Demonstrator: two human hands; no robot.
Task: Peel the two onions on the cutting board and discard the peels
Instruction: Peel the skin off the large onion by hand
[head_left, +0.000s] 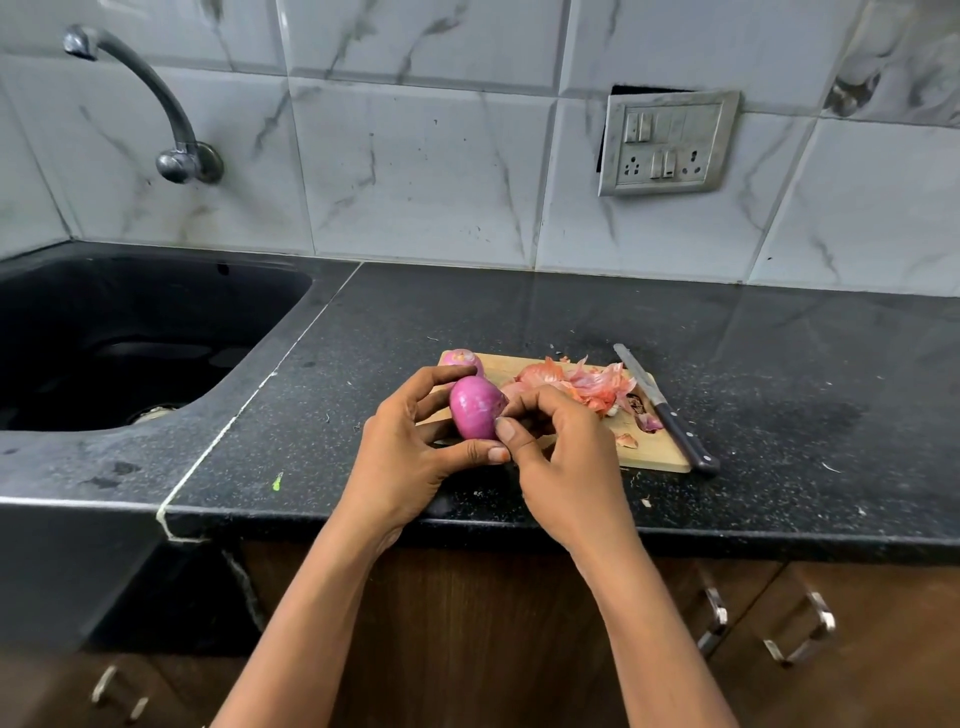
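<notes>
Head view. Gripped in curled left hand (410, 447): smooth purple onion (475, 408) over pale wooden cutting board (657, 449). Pinched at its side by right hand (563, 457). Orange-pink peels (597, 387) heaped behind.

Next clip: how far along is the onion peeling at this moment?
Done: the first onion sits on the cutting board and looks peeled. In hand: the left hand holds the second onion, mostly bare, while the right hand pinches at its side. Left: the peels lie heaped on the board, not yet discarded.
</notes>
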